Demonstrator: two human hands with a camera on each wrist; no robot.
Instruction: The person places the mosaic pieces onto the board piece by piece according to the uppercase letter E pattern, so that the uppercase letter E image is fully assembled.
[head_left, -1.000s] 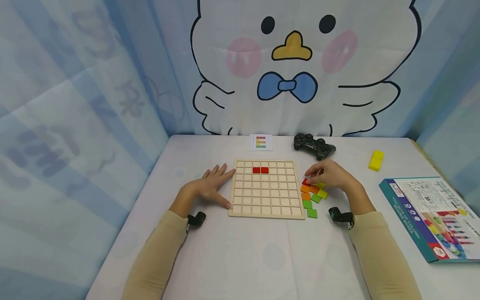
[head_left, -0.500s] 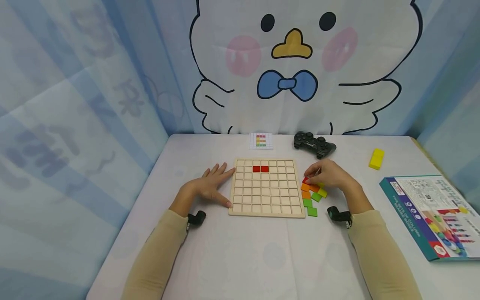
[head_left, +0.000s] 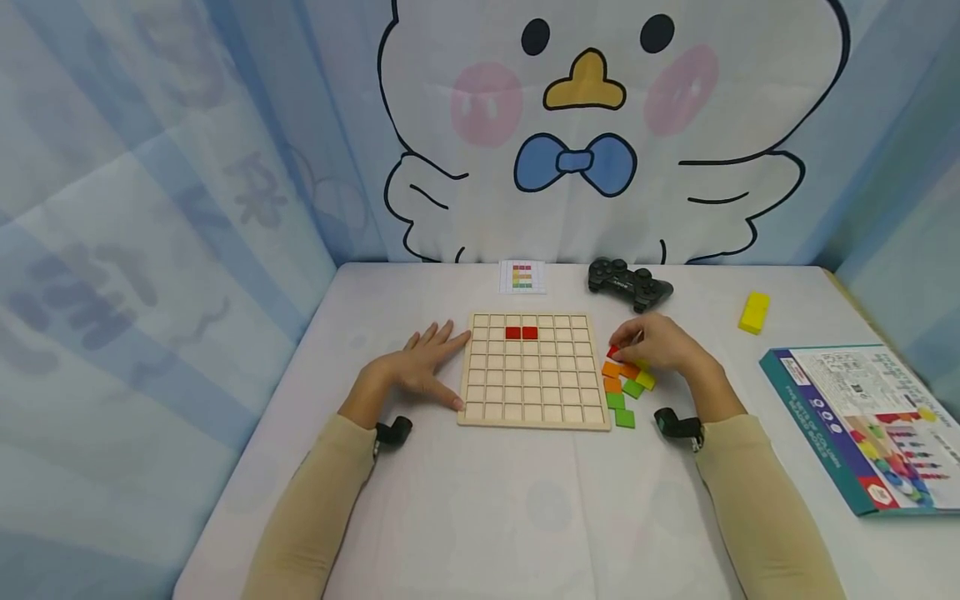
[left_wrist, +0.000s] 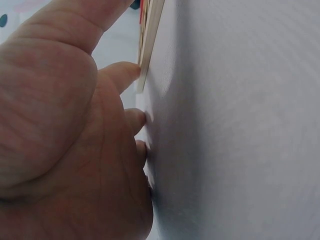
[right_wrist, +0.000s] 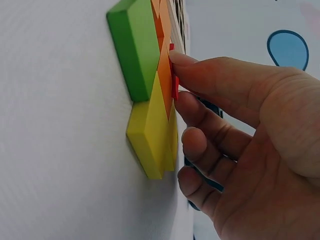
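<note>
A square wooden grid board point(head_left: 534, 392) lies on the table, with two red tiles point(head_left: 521, 333) side by side in its upper part. My left hand point(head_left: 420, 367) has its fingers spread at the board's left edge. Its thumb touches the lower left corner, and the index fingertip meets the edge higher up. On the other side, my right hand point(head_left: 656, 342) pinches a red tile point(right_wrist: 174, 80) between thumb and fingertips, above a small pile. Orange tiles point(head_left: 611, 369), green tiles point(head_left: 624, 418) and yellow tiles point(right_wrist: 150, 137) make up that pile, partly hidden by the hand.
A small card with a coloured grid pattern point(head_left: 522, 277) lies behind the board. Right of it is a black game controller point(head_left: 628, 285). Farther right are yellow blocks point(head_left: 754, 313) and a flat teal-edged box point(head_left: 862, 425). A printed curtain point(head_left: 480, 200) stands behind the table.
The head view has tilted slightly downward. My right fingers have raised the red tile a little at the pile. The left hand keeps its place at the board.
</note>
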